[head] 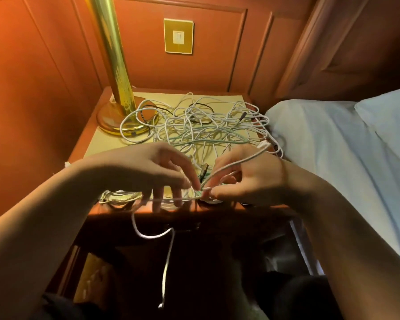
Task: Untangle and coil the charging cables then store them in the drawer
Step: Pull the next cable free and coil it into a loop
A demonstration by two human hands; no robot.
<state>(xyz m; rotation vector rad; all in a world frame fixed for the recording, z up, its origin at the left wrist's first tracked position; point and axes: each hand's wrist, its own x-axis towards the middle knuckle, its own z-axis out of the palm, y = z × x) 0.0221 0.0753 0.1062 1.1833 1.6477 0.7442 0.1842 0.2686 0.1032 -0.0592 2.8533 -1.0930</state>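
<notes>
My left hand (157,172) and right hand (247,179) both pinch a white cable (169,248) at the nightstand (116,214) edge. The tangle (201,125) lies just beyond my fingers.

**Bedroom, bedside corner**

Looked like a bedroom, perhaps a hotel's: wooden nightstand (83,144) set against red panelled wall (44,65), brass lamp (116,72) standing on it, gold switch plate (178,36) above, white-sheeted bed (333,144) just beside.
</notes>
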